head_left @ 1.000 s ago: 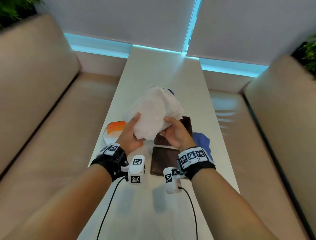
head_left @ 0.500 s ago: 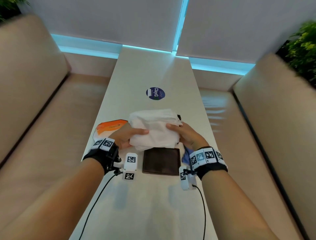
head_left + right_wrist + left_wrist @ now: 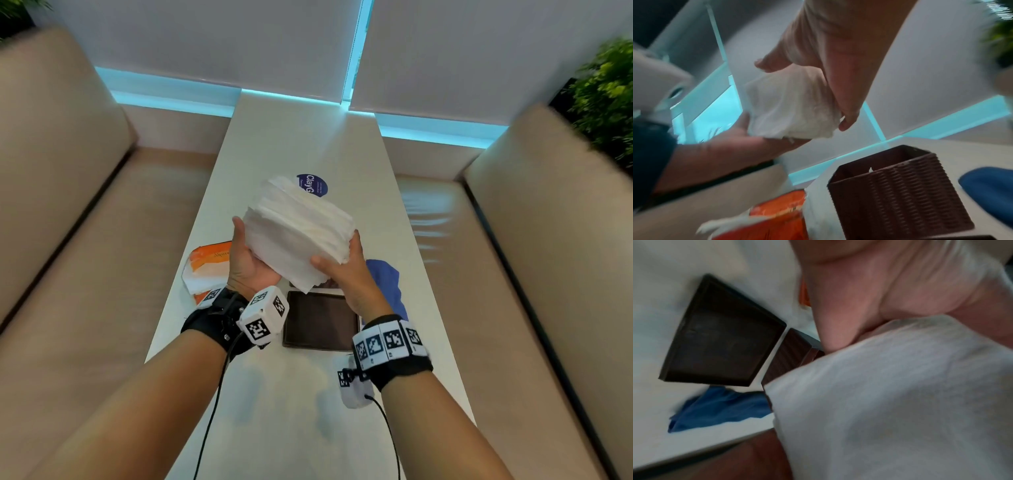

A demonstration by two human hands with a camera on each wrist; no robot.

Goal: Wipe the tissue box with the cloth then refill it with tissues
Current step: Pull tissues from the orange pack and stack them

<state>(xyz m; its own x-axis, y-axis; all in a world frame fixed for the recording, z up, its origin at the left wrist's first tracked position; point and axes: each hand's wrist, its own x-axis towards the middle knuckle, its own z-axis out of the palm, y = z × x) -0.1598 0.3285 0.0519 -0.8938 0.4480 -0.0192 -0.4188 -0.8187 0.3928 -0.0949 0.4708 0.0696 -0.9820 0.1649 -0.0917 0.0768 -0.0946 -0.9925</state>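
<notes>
**Tissue stack gripped in both hands above open box**

While clear of the white table [image 3: 301, 411], held stack of tissues [image 3: 298, 236] between left hand [image 3: 248, 263] and right hand [image 3: 349, 274], tilted. Cupped from below and the left side by left palm; clamped by right thumb on the near face, fingers round the far right edge. Directly beneath the grip: brown woven tissue box [image 3: 898, 191], upright, top open. Nearer than the grip, just beside the box: dark lid [image 3: 320, 320], flat. Right of the grip: blue cloth [image 3: 385, 284], crumpled. Left of the grip: orange tissue pack [image 3: 205, 263], torn open.
</notes>
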